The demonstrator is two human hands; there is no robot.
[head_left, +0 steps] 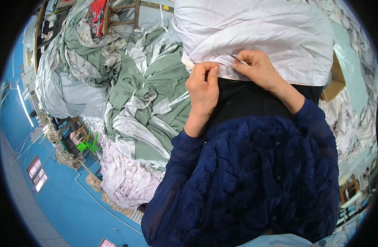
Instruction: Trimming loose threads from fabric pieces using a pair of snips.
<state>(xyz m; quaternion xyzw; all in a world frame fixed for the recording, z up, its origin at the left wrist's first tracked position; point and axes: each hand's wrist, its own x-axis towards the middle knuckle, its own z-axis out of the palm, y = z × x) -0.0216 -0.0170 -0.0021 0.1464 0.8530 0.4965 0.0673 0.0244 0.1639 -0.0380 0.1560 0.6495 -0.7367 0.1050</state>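
Observation:
A large white cloth [255, 31] lies across my lap over dark trousers, its hemmed edge toward me. My left hand [203, 84] is closed, pinching that edge near the cloth's left corner between thumb and fingertips. Just to its right, my right hand [255, 68] is closed around a thin, pointed metal tool [231, 55]. The tool's dark tip points up and left over the cloth. Most of it is hidden in my fingers, so its exact kind cannot be made out.
Heaped green and white fabric [156, 86] lies close on my left, with a pale pile [127, 177] behind it. On my right are a cardboard box [334, 80] and more white cloth [341, 123]. A wooden stool [121, 16] and a green chair [88, 143] stand farther off.

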